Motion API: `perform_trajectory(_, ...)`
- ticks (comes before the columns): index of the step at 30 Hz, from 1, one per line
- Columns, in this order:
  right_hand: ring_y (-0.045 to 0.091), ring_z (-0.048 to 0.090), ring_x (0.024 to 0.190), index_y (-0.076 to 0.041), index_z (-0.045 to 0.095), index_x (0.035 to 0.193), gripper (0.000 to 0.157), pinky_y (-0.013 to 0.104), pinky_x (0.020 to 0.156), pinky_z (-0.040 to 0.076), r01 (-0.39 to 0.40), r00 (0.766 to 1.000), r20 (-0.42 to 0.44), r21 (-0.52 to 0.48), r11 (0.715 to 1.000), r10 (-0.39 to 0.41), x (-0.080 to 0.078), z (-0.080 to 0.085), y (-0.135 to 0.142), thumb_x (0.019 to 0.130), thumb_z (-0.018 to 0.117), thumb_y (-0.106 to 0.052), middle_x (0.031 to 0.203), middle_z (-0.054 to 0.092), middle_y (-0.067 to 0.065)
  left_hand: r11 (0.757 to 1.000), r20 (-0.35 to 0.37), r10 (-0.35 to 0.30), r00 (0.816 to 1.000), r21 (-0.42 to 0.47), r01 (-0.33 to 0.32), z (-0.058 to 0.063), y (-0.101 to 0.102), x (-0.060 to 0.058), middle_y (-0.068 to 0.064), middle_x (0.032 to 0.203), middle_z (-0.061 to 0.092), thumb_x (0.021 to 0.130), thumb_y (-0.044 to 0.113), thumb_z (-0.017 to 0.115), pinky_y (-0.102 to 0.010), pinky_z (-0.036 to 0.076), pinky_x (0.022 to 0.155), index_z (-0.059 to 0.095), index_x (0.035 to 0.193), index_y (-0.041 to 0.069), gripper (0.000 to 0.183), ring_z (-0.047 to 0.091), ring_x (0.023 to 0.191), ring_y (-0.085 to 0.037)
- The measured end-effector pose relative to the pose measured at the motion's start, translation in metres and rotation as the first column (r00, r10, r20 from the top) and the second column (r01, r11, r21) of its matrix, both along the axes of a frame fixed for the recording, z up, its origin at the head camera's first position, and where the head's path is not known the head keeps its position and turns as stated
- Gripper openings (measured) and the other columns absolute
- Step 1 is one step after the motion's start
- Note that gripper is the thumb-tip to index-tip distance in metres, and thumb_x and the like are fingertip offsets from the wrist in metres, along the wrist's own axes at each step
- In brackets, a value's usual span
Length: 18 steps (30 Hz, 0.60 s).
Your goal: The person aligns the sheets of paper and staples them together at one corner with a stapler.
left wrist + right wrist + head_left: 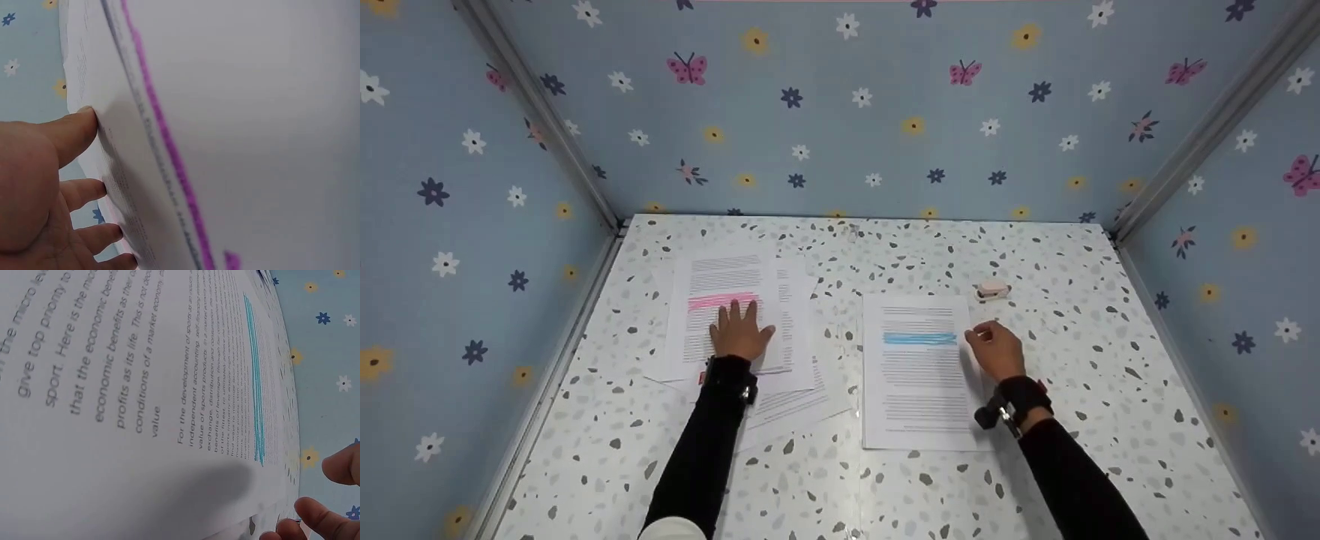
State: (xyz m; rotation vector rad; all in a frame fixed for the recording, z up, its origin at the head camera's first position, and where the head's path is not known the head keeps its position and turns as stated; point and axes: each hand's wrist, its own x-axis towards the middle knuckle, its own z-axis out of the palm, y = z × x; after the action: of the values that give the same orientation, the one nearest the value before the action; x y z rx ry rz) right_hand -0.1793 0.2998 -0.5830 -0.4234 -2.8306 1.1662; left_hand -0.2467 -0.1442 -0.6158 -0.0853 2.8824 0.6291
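Spread over a loose pile on the left, my left hand (741,335) rests on a printed sheet (727,274) with pink highlighting. In the left wrist view its fingertips (84,115) touch the paper, and a purple highlighter line (169,138) crosses a sheet close to the camera. My right hand (997,351) is beside the right edge of another printed sheet (922,390), which bears a blue highlighted band (919,339). Its thumb (342,467) and forefinger (320,514) are bent and apart, with nothing between them in the right wrist view.
A small pale pink stapler (993,290) lies beyond my right hand. Under the pink-marked sheet, other printed pages (799,409) fan out at angles. The speckled table (840,495) is enclosed at the back and sides by flower-patterned blue panels (840,112).
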Motion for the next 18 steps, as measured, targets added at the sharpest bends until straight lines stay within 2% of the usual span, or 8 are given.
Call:
perform_trajectory(5, 0.034, 0.064, 0.094, 0.0, 0.068, 0.111, 0.029, 0.048, 0.08, 0.049, -0.053, 0.997, -0.055, 0.008, 0.999, 0.053, -0.004, 0.007, -0.009, 0.099, 0.064, -0.025, 0.103, 0.066, 0.02, 1.0, 0.01, -0.028, 1.0, -0.012, 0.028, 0.012, 0.016, 0.009, -0.027, 0.163, 0.017, 0.102, 0.041, 0.057, -0.069, 0.011, 0.114, 0.033, 0.158, 0.005, 0.07, 0.009, 0.15, -0.049)
perform_trajectory(11, 0.033, 0.064, 0.093, 0.0, 0.067, 0.113, 0.028, 0.047, 0.079, 0.05, -0.112, 0.989, -0.093, -0.008, 0.994, 0.111, -0.012, 0.017, -0.028, 0.1, 0.065, -0.024, 0.103, 0.066, 0.02, 0.994, -0.001, -0.103, 0.995, -0.036, 0.103, 0.026, 0.048, 0.022, -0.025, 0.162, 0.024, 0.102, 0.043, 0.058, -0.067, 0.014, 0.115, 0.039, 0.155, 0.008, 0.067, 0.014, 0.15, -0.046)
perform_trajectory(14, 0.033, 0.064, 0.093, 0.0, 0.067, 0.114, 0.027, 0.046, 0.077, 0.051, -0.131, 0.987, -0.095, -0.015, 0.991, 0.129, -0.015, 0.021, -0.039, 0.1, 0.065, -0.024, 0.103, 0.066, 0.019, 0.99, -0.009, -0.142, 0.99, -0.027, 0.141, 0.027, 0.065, 0.026, -0.024, 0.161, 0.027, 0.101, 0.043, 0.059, -0.066, 0.015, 0.115, 0.042, 0.154, 0.01, 0.065, 0.016, 0.15, -0.044)
perform_trajectory(18, 0.031, 0.064, 0.092, -0.002, 0.068, 0.113, 0.027, 0.046, 0.077, 0.051, -0.14, 0.986, -0.087, -0.008, 0.99, 0.139, -0.019, 0.022, -0.053, 0.099, 0.065, -0.025, 0.102, 0.066, 0.017, 0.982, -0.014, -0.186, 0.982, -0.013, 0.186, 0.019, 0.083, 0.029, -0.024, 0.159, 0.029, 0.1, 0.044, 0.061, -0.066, 0.015, 0.115, 0.043, 0.155, 0.011, 0.066, 0.018, 0.149, -0.043)
